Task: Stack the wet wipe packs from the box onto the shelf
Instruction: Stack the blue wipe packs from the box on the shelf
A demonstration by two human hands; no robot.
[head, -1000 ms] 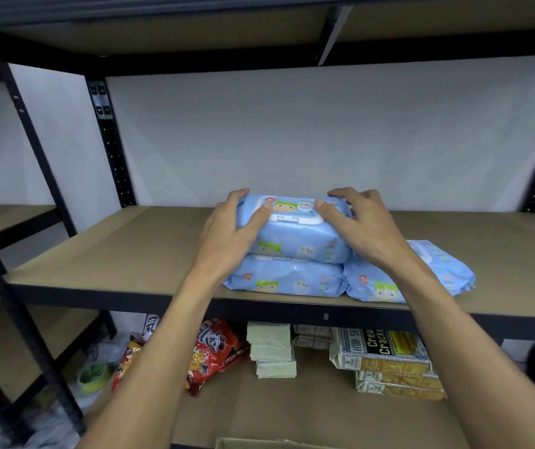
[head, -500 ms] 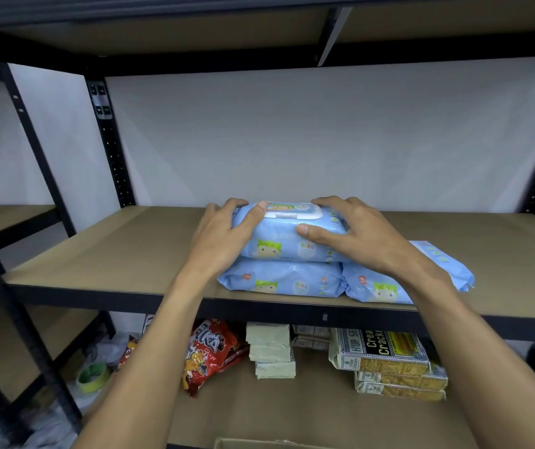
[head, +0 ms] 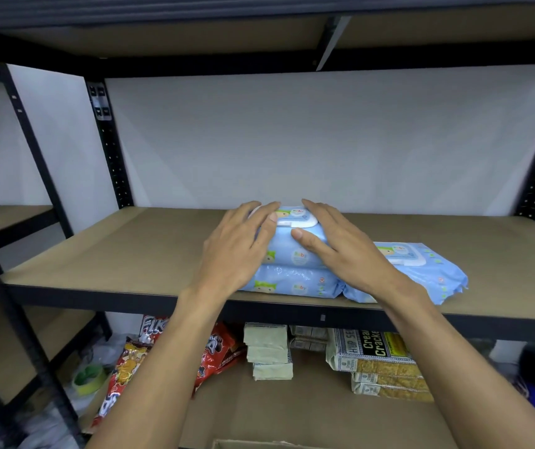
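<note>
Three light blue wet wipe packs lie on the brown shelf board (head: 123, 254). The top pack (head: 295, 251) rests on the bottom pack (head: 292, 285) near the front edge. A third pack (head: 428, 267) lies flat to their right, touching them. My left hand (head: 237, 251) lies flat over the left end of the top pack, fingers straight and apart. My right hand (head: 340, 251) lies flat over its right end, thumb on the front face. Neither hand curls around it. A strip of the cardboard box (head: 259, 443) shows at the bottom edge.
Black metal uprights (head: 109, 140) frame the shelf, with another board close above. The shelf below holds red snack bags (head: 217, 351), pale green packs (head: 269, 354) and cream cracker packets (head: 376, 351). A green tape roll (head: 88, 379) lies low on the left.
The top pack has settled flat onto the bottom pack. Both hands have let go of its ends and now rest flat on top with fingers straightened.
</note>
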